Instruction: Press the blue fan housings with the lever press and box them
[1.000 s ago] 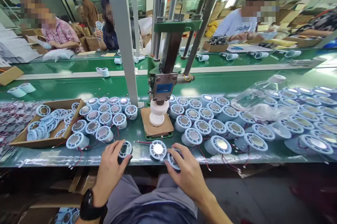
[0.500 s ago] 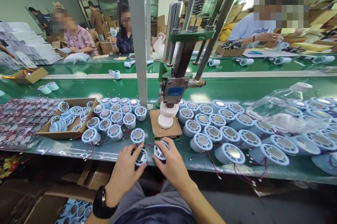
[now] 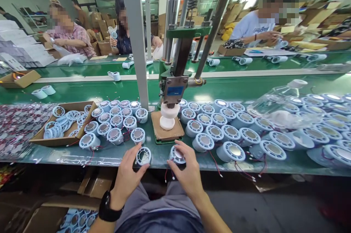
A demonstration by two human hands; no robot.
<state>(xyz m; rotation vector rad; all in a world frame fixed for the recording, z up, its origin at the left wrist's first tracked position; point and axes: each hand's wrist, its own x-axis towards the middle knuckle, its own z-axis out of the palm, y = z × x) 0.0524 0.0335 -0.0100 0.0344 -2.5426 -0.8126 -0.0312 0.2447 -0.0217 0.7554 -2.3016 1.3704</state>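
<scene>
1 blue cup (image 3: pixel 143 156) is pinched between the thumb and fingers of the left hand (image 3: pixel 128 172), near the front edge of the tabletop (image 3: pixel 160 156). The right hand (image 3: pixel 188 169) curls its thumb and fingers round another cup (image 3: pixel 177 155), also near the front edge and farther right. These 2 are well apart; whether either touches the tabletop I cannot tell. A black watch (image 3: pixel 108 207) circles the left wrist.

Behind the hands stands a press (image 3: pixel 179 56). On its base lies a brown pad (image 3: pixel 178 129) with a white lower disc (image 3: pixel 167 123); an upper disc (image 3: pixel 170 109) is right above, and whether the 2 touch is unclear.

Left of the press is a cluster of upright cups (image 3: pixel 116 120), 1 of them just beyond the left hand's fingertips. Farther left, an open box (image 3: pixel 55 141) holds blue rings (image 3: pixel 71 117). A larger group of cups (image 3: pixel 230 132) covers the tabletop to the right, with red wires (image 3: pixel 216 163) trailing over the front edge; a clear bottle (image 3: pixel 270 99) lies on that group.

Below the front edge, at left, a carton (image 3: pixel 41 218) holds blue parts (image 3: pixel 78 220). Beyond the back edge, 1 person in a dark top (image 3: pixel 126 43) holds a small fan (image 3: pixel 113 35).
</scene>
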